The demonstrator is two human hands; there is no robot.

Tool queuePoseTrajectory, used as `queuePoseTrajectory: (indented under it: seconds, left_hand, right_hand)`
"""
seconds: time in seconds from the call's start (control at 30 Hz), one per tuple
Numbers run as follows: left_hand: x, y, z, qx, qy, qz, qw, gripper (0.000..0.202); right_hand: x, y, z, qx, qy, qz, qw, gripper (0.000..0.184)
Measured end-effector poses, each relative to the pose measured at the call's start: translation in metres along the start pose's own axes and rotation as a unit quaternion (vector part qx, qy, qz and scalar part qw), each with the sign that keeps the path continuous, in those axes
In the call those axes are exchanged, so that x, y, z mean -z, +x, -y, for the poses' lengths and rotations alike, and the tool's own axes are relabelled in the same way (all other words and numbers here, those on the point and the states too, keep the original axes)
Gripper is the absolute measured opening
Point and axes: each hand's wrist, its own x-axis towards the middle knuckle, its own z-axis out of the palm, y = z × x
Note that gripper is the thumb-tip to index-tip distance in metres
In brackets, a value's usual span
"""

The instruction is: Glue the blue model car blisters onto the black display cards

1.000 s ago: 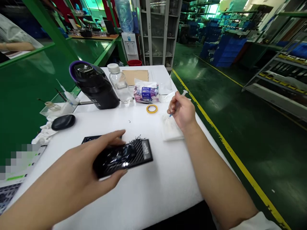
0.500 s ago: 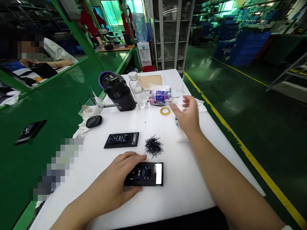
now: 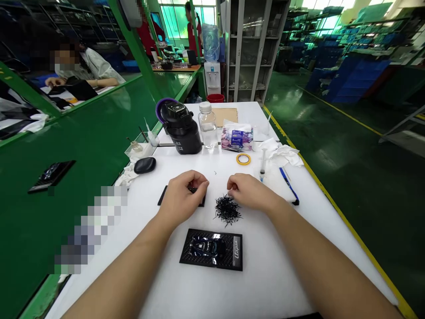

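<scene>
While the black sliver heap [image 3: 227, 210] lies on the worktop [image 3: 272, 261] just nearside of my closer, right grip [image 3: 249, 190], I cannot tell whether that or my left grip [image 3: 182, 195], both curled, grasps anything.

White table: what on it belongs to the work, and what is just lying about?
Likely part of it:
small black pieces, beside the right hand
rear plaque, partly hidden by the left hand
front plaque with a model car
perhaps the syringe

Likely just lying about:
black jug
clear bottle
tissue pack
yellow tape roll
</scene>
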Motion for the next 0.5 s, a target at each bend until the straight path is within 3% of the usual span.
queuePoseTrajectory:
  seconds: [0.2,0.5]
  left_hand:
    - [0.004,-0.011,-0.009,-0.087,-0.007,0.024,0.996,0.010]
    - [-0.005,-0.014,-0.006,-0.117,-0.004,0.057,0.992,0.015]
  right_hand:
    - [0.002,0.000,0.001,0.016,-0.034,0.032,0.999,0.013]
    - [0.010,-0.018,0.029,0.092,-0.115,-0.074,0.986,0.010]
